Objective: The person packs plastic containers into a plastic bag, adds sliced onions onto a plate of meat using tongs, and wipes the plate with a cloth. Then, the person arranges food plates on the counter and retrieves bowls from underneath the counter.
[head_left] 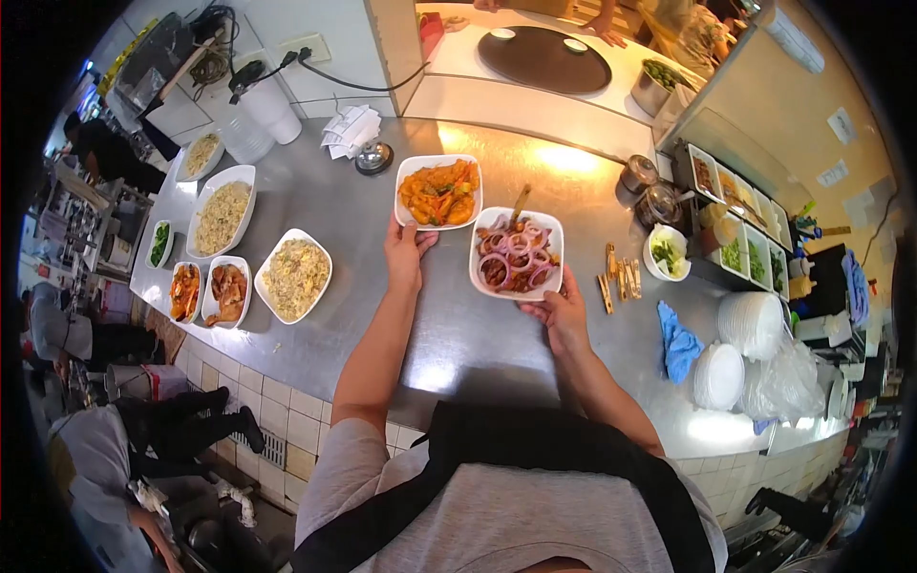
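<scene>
My left hand (408, 252) is closed on the near edge of a white square bowl of orange saucy food (439, 191), thumb over the rim. In my right hand (564, 311) is the lower right corner of a second white bowl, filled with browned pieces under red onion rings (517, 250). A wooden clothespin (522, 199) stands up from that bowl's far rim. Both bowls are close together over the steel counter (449, 353); I cannot tell whether they rest on it. More wooden clothespins (619, 277) lie right of my right hand.
Left are several dishes, including fried rice (294, 275), and a bell (373, 158). To the right are a salad bowl (667, 253), blue cloth (679, 342), stacked lids (750, 325) and garnish trays (745, 253). Beyond the pass ledge sits a round tray (544, 62), near another person's hand (606, 31).
</scene>
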Motion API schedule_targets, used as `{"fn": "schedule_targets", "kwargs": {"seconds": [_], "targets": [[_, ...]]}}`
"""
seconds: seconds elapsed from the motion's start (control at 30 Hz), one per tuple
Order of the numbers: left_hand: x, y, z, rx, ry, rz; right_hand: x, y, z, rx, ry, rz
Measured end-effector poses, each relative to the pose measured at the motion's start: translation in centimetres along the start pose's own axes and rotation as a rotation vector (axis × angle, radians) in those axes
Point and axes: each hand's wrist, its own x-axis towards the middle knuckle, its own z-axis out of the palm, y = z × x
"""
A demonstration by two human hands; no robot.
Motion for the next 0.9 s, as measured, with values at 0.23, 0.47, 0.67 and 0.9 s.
{"fn": "schedule_targets", "kwargs": {"seconds": [0.23,0.47,0.67,0.9], "targets": [[9.5,-1.7,4.4,0.033,0.023,0.039,12.5,-3.9,-0.4,-0.01,0.076,-0.197],[20.6,-5.9,9.7,0.006,0.01,-0.063,27.8,-9.7,-3.6,-0.122,0.038,-0.131],[14.3,2.9,7.0,-0.063,-0.132,0.247,31.4,-9.0,-2.4,0.04,-0.044,0.017],[-0.4,14.1,-17.4,0.327,0.868,0.79,19.6,1.9,12.1,-0.355,-0.423,0.224]]}}
